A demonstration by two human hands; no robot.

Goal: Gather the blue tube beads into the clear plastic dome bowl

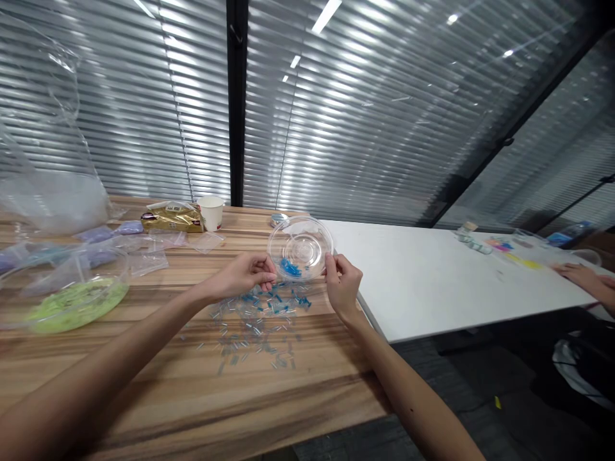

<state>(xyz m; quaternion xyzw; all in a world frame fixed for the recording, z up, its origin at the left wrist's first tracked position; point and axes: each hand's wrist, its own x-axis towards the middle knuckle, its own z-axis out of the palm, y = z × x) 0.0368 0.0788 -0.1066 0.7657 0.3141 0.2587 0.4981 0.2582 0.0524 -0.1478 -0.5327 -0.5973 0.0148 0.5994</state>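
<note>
A clear round plastic bowl (310, 248) is tilted toward me above the far part of the wooden table, held between my two hands. Small blue tube-like pieces (289, 267) lie together at its lower left side. At the bowl's left rim, the fingers of my left hand (246, 274) are pinched. My right hand (344, 287) grips the right rim between thumb and fingers. Under and in front of the bowl, many loose blue and clear capsule-like pieces (254, 330) are scattered over the wood, slightly blurred.
On the left stands a clear basin with yellow-green contents (81, 304). Behind it are small plastic bags (148, 259), a gold packet (173, 218) and a paper cup (211, 213). A white table (413, 275) adjoins on the right, with another person's hands (583, 278) at its far end.
</note>
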